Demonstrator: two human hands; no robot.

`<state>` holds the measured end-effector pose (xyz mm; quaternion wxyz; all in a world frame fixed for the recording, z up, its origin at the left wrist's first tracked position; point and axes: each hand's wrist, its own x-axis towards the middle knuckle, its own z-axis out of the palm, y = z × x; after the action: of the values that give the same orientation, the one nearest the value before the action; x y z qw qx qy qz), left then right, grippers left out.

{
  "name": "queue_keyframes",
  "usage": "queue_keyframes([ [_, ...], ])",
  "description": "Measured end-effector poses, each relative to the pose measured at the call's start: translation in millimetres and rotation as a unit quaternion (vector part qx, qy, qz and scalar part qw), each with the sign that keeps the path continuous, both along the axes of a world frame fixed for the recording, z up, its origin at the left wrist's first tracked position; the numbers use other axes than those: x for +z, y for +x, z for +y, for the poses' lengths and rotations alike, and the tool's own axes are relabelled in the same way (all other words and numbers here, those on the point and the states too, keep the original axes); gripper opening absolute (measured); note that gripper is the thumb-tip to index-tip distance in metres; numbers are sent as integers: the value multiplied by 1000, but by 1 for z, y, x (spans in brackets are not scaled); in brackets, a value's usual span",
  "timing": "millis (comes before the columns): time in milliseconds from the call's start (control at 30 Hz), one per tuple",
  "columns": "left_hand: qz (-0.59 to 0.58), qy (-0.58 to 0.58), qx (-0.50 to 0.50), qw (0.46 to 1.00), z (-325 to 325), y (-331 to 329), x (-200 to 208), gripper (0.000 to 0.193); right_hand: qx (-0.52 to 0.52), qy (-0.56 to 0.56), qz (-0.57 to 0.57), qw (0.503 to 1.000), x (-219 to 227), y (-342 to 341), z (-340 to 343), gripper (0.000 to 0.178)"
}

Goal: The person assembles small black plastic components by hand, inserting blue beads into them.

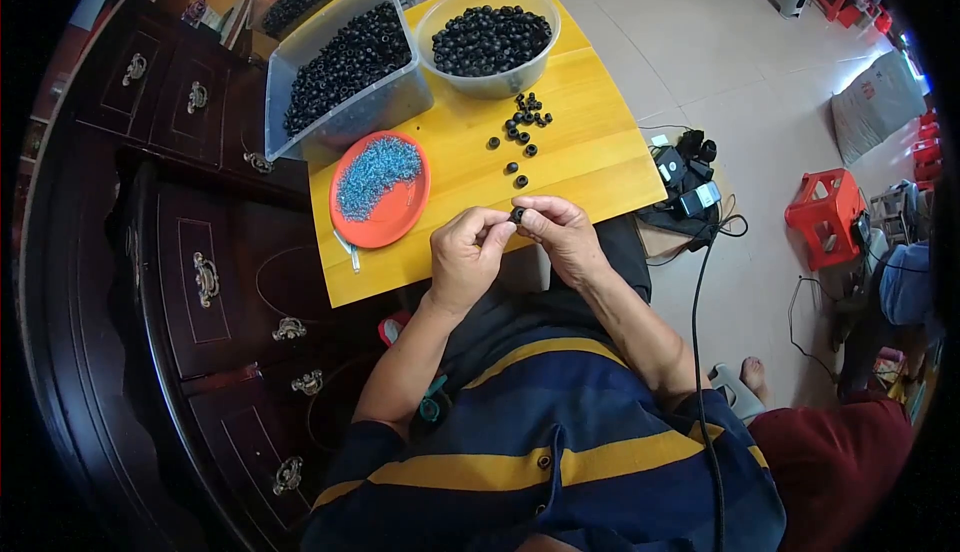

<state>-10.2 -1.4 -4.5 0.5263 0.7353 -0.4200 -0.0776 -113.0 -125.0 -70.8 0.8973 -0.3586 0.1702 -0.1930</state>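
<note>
The left hand and right hand both pinch a black bead; light, steady fingertip pressure should serve best.

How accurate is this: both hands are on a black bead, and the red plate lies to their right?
One slip: the left hand and right hand are on a black bead, but the head view shows the red plate to their left.

Much of the black bead is lost between the left hand and right hand — now the blue bits, too small to tell — and the dark cabinet slips off past the round rim!
</note>
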Motion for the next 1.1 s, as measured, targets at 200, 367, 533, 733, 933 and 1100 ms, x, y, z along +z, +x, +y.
queue_keyframes([
  [200, 38, 21, -29, 999, 4, 7, 1, 7, 17, 9, 3, 1000, 5, 0, -4, 23],
  [367, 161, 43, -148, 975, 4, 17, 16, 29, 100, 5, -73, 992, 13, -3, -15, 31],
  [533, 37, 57, -237, 969, 6, 23, 24, 35, 164, -6, -70, 984, 22, -5, -23, 33],
  [733, -62, 40, -219, 973, 5, 19, 26, 28, 169, 25, -82, 982, 26, -6, -20, 31],
  [933, -95, 38, -192, 976, 7, 14, 23, 26, 171, 34, -84, 981, 28, -7, -18, 28],
  [1100, -103, 36, -183, 977, 8, 12, 16, 28, 160, 41, -77, 983, 22, -6, -15, 26],
])
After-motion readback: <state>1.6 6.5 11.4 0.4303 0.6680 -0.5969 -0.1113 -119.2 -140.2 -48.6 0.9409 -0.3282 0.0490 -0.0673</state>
